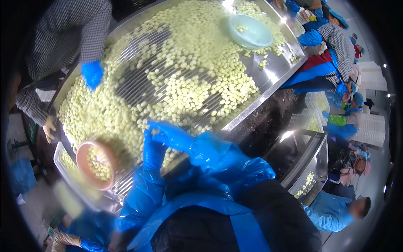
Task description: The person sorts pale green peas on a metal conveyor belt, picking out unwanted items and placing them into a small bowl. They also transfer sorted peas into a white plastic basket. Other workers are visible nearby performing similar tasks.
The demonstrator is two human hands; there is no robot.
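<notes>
Both my hands wear blue gloves and meet over the near edge of a steel sorting table (242,117) spread with small pale green oval fruits (185,91). My left hand (153,151) points upward, its fingertips close to the other hand. My right hand (171,135) reaches in from the right with its fingers extended to the left. Whether a fruit is between the fingers cannot be made out. Slatted grating (135,85) shows among the fruits. An orange-pink plastic bowl (82,157) with fruits inside is left of my hands.
A pale blue-green bowl (263,36) lies on the table's far side. A co-worker's blue-gloved hand (92,75) is over the fruits at the left. A clear plastic crate (58,157) stands beyond the near left corner. Co-workers and another steel table (322,157) are at the right.
</notes>
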